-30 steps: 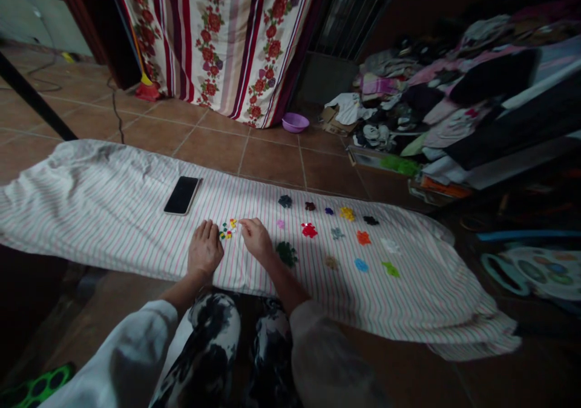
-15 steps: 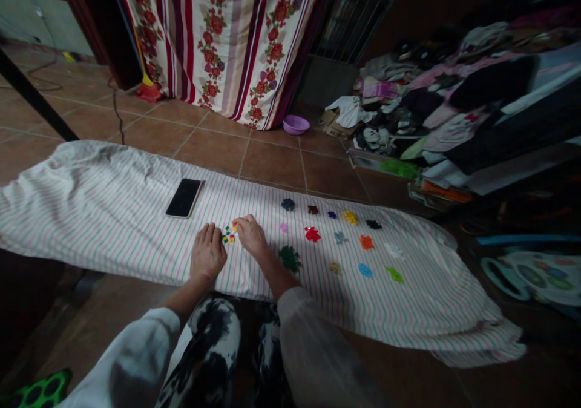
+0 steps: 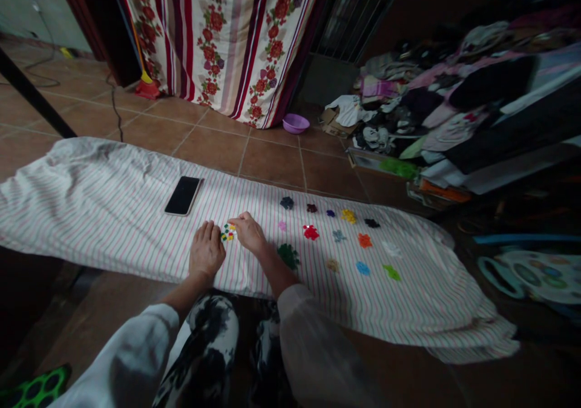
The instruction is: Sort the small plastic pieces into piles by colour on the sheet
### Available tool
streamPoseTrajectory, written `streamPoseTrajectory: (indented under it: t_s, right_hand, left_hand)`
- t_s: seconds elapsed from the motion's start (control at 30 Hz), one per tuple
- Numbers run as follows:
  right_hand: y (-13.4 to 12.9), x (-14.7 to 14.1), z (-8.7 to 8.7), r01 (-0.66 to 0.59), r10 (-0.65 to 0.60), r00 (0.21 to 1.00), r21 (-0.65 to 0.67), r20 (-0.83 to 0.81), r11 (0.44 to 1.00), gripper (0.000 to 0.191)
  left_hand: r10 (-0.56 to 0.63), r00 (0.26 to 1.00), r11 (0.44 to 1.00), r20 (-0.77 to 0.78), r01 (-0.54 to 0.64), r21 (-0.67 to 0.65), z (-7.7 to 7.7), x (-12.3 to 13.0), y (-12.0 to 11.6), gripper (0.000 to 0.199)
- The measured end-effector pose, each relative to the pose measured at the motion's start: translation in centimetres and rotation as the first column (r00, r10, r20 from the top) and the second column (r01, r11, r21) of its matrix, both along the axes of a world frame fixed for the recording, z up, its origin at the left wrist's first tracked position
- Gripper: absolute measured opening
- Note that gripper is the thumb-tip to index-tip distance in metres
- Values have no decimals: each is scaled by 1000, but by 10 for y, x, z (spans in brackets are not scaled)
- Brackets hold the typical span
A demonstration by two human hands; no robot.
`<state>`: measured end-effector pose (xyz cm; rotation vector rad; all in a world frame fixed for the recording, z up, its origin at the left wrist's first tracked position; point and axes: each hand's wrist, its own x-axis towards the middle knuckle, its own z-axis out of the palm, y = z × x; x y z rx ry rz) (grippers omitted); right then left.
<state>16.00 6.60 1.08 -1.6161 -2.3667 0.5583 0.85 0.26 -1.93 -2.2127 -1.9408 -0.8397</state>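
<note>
On a striped cloth [image 3: 136, 214] lies a small cluster of green, yellow, red and white pieces [image 3: 228, 233]. My left hand [image 3: 207, 252] rests flat just left of the cluster, fingers extended, holding nothing. Fingers pinched together, my right hand [image 3: 247, 232] touches the cluster's upper right side; anything between the fingertips is too small to make out. To the right are sorted piles, among them a dark green pile [image 3: 288, 256], a red pile [image 3: 311, 232], a yellow pile [image 3: 348, 216], an orange pile [image 3: 364, 240] and a light blue pile [image 3: 362, 268].
A phone [image 3: 183, 195] lies on the cloth beyond my left hand. Past the cloth, a purple basin [image 3: 296, 123] stands on the tiled floor before a floral curtain [image 3: 236, 45]. Clothes and shoes [image 3: 376, 138] are heaped at the right.
My right hand has moved slightly left and up over the cluster. The orange seen at its fingertips before is no longer visible. My left hand stays beside the cluster.
</note>
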Motion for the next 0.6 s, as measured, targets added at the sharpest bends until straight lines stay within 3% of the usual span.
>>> streamPoseTrajectory:
  t_s: [0.4,0.6]
  right_hand:
    - [3,3,-3,2,4,988,40,-153,999,22]
    - [-7,1,-4,82,-61,970,83,-235,993,18]
  left_hand:
    - [1,999,1000,38,-2,19,-5,0,1,36]
    - [6,1000,1000,-4,-6,2,0,0,0,35]
